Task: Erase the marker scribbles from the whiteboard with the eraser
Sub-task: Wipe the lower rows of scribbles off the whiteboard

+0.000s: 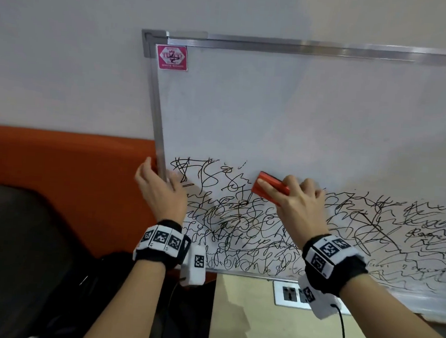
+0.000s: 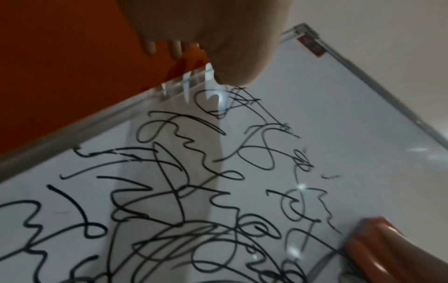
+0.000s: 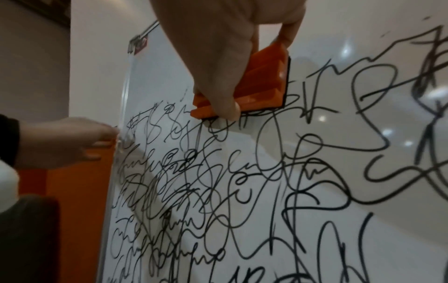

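A metal-framed whiteboard (image 1: pixel 287 115) leans against the wall; its upper half is bare white, its lower half is covered in black marker scribbles (image 1: pixel 239 223). My right hand (image 1: pixel 298 201) grips an orange eraser (image 1: pixel 268 187) and presses its dark felt face on the board at the top edge of the scribbles. In the right wrist view the eraser (image 3: pixel 257 84) sits between thumb and fingers. My left hand (image 1: pixel 161 188) grips the board's left frame edge (image 1: pixel 157 137), thumb on the front, fingers behind. In the left wrist view the scribbles (image 2: pixel 194 191) fill the frame, the eraser (image 2: pixel 378 247) at lower right.
An orange panel (image 1: pixel 69 172) runs behind the board's left side. A dark rounded seat back (image 1: pixel 15 246) is at lower left. Below the board are a wall socket plate (image 1: pixel 289 294) and a black cable (image 1: pixel 342 335). A red label (image 1: pixel 172 57) marks the board's top left corner.
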The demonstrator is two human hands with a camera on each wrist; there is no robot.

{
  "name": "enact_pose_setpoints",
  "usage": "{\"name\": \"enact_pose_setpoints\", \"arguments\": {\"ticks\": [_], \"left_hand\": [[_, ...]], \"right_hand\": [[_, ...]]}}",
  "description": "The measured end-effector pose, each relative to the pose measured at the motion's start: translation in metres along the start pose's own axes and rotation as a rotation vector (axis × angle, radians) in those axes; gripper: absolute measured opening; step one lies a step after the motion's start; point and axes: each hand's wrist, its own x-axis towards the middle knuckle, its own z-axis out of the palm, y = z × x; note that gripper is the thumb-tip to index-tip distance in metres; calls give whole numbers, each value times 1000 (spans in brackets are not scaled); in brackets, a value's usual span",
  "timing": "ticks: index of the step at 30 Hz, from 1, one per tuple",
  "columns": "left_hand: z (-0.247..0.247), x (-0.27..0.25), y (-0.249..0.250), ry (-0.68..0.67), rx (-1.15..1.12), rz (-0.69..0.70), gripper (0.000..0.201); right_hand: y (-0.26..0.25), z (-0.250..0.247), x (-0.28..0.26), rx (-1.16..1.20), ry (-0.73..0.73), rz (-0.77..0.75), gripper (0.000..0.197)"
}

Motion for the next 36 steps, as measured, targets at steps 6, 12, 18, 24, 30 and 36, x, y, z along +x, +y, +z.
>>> {"name": "enact_pose_setpoints", "arguments": {"ticks": [6,12,18,24,30,36], "left_hand": [[5,10,-17,8,26,-96,54],[12,7,-14,52,-3,-182,51],[19,-4,-12,40,-31,-90,33],[11,11,-34,-4,-10,-153,18],[7,21,-41,-83,32,-162,21],[3,21,-38,-103,78,-151,20]], "right_hand": [[-2,-9,10,-1,31,89,72],[-9,-1,2,4,8,36,72],[-20,8,8,19,22,33,73],[-18,-11,25,62,118,147,70],[-47,9,26,54,61,68,75],[-37,1,28,7,124,68,73]]}}
